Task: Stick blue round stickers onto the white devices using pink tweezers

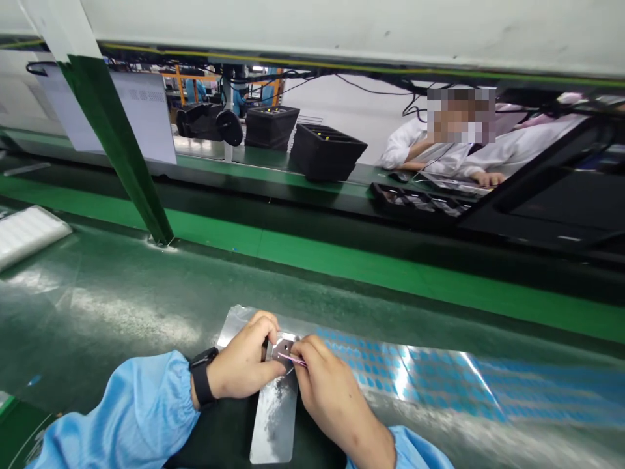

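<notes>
My left hand [244, 358] pinches a small grey metal plate [282, 350] between thumb and fingers. My right hand [325, 387] comes in from the other side and holds thin pink wires [295, 359] against that plate. The fingers hide much of the plate and the wire ends. Beneath both hands lies a shiny silver strip [274, 420] on a clear film. A plastic sheet printed with rows of blue dots [420, 381] stretches to the right, next to my right hand. A black watch [202, 374] sits on my left wrist, and both sleeves are light blue.
A green mat workbench [112, 306] lies under everything, with a white foam pad [29, 234] at its left edge. Beyond a green conveyor [312, 244] stand black bins [325, 151] and a black parts tray [415, 203]. A co-worker in a white coat [469, 146] sits across it.
</notes>
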Demonstrator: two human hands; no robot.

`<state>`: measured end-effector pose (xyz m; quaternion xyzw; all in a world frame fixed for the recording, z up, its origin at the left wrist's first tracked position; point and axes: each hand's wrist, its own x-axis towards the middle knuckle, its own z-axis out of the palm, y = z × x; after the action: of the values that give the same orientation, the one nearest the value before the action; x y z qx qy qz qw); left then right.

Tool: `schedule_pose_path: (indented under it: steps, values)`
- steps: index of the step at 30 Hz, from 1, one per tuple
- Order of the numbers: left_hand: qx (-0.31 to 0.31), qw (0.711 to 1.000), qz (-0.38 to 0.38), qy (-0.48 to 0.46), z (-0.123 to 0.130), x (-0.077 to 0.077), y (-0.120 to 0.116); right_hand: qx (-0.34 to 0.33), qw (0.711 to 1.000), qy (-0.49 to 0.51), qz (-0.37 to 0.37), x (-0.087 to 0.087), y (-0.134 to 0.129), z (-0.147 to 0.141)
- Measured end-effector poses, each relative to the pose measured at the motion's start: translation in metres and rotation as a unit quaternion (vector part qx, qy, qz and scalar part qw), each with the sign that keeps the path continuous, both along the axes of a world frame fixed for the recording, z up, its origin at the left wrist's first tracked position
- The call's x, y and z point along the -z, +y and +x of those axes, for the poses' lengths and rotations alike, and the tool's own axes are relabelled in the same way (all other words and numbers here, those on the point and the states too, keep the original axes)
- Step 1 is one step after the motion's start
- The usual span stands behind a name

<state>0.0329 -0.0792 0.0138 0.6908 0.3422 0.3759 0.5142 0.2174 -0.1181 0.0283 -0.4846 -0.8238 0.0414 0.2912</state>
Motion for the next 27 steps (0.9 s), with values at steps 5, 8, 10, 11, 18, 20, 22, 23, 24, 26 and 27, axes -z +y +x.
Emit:
schedule_pose_path:
  steps: [5, 8, 10, 11, 18, 20, 22, 23, 24, 26, 27]
  values:
    - [-0.019, 0.996, -0.035, -0.083, 0.003, 0.004, -0.005, 0.008, 0.999, -0.011, 0.042, -0.005, -0.003, -0.004]
    - [-0.02, 0.989, -0.064, -0.134, 0.005, 0.002, -0.007, 0.016, 0.997, -0.012, 0.074, -0.006, -0.004, -0.006]
    - [-0.017, 0.984, -0.079, -0.157, 0.005, -0.001, -0.009, 0.017, 0.995, -0.013, 0.097, -0.006, -0.005, -0.006]
    - [-0.015, 0.983, -0.085, -0.164, 0.005, -0.002, -0.009, 0.017, 0.994, -0.013, 0.105, -0.006, -0.006, -0.005]
    - [0.002, 0.968, -0.126, -0.218, 0.004, -0.006, -0.009, -0.007, 0.993, 0.003, 0.114, -0.005, -0.012, -0.002]
    - [0.007, 0.962, -0.142, -0.231, 0.003, -0.006, -0.009, -0.014, 0.993, 0.007, 0.113, -0.006, -0.012, -0.001]
    - [0.011, 0.957, -0.157, -0.242, 0.003, -0.007, -0.009, -0.02, 0.993, 0.012, 0.115, -0.008, -0.013, -0.001]
    - [0.013, 0.955, -0.163, -0.246, 0.003, -0.008, -0.009, -0.023, 0.993, 0.014, 0.116, -0.008, -0.013, -0.001]
    - [0.015, 0.954, -0.167, -0.249, 0.003, -0.008, -0.009, -0.024, 0.993, 0.015, 0.116, -0.009, -0.013, 0.0]
    - [0.02, 0.951, -0.174, -0.253, 0.003, -0.01, -0.009, -0.023, 0.993, 0.018, 0.115, -0.01, -0.014, 0.0]
    - [0.023, 0.95, -0.177, -0.256, 0.003, -0.01, -0.009, -0.022, 0.993, 0.019, 0.113, -0.011, -0.015, 0.0]
